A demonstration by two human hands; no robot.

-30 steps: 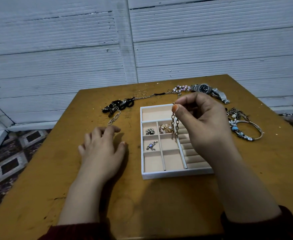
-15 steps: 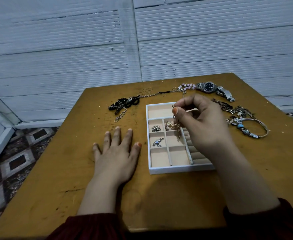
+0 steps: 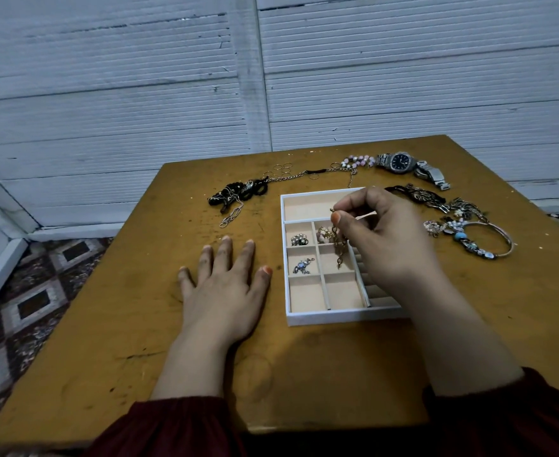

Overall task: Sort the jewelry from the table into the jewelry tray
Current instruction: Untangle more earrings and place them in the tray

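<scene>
A white jewelry tray (image 3: 337,317) with beige compartments sits mid-table. My right hand (image 3: 383,239) hovers over it, thumb and forefinger pinched on a dark gold chain (image 3: 340,247) that dangles into a middle compartment. Small pieces lie in other cells: a pearl cluster (image 3: 299,239), a blue-stone brooch (image 3: 303,266), and a pink-gold piece (image 3: 324,233) beside the chain. My left hand (image 3: 225,285) lies flat on the table left of the tray, fingers spread, holding nothing.
Loose jewelry rings the tray's far side: a black necklace tangle (image 3: 238,192), a thin chain with rings (image 3: 291,174), pink beads (image 3: 357,160), a steel watch (image 3: 403,163), a bangle (image 3: 489,240) with charms. The wooden table (image 3: 139,324) ends at the left over patterned floor.
My right hand has lowered the chain from above the tray into a middle compartment. My left hand flattened and slid a little toward the tray.
</scene>
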